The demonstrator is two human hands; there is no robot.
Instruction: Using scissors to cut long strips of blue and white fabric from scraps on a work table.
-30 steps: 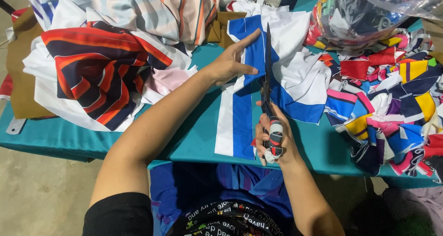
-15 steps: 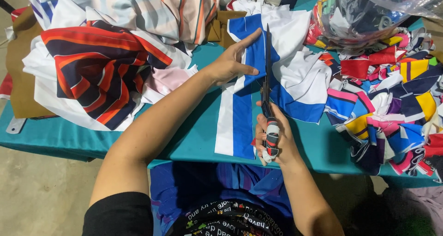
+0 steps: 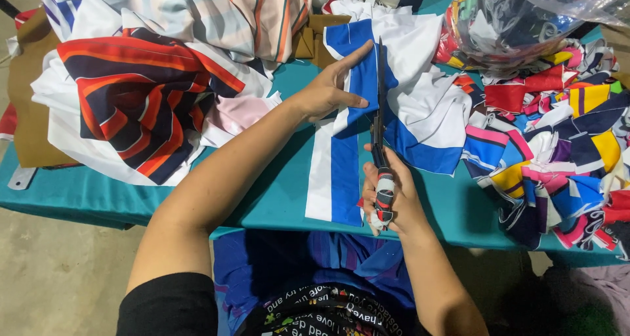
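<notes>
We are cutting a blue-and-white cloth (image 3: 407,113) lengthwise with scissors (image 3: 379,113), and by our reading the cut is well along, with the blade tips nearing the far edge of the piece. The cloth is lying flat on the teal bench (image 3: 275,191), its near end hanging toward our lap and its far end spreading out to the right in white folds.

Our right hand (image 3: 390,198) is wrapping its grip tight around the scissor handles, which look bound in red, black and white tape; the fingers are closing fully on them, and the blades are lying almost together, pointing straight away from us along the edge between a blue stripe and a white one. Our left hand (image 3: 331,93) is pressing flat on the blue stripe just left of the blades, fingers stretched and grasping nothing, only pinning the cloth down.

We are judging that the next move calls for keeping the cloth taut under the flat hand while the blades are reopening and following the stripe line, with the fingertips staying clear of the edge.

A heap of striped red, navy and white fabric (image 3: 138,106) is lying to the left, a pile of bright scraps (image 3: 558,139) to the right, and a clear bag (image 3: 518,21) of more scraps behind it.
</notes>
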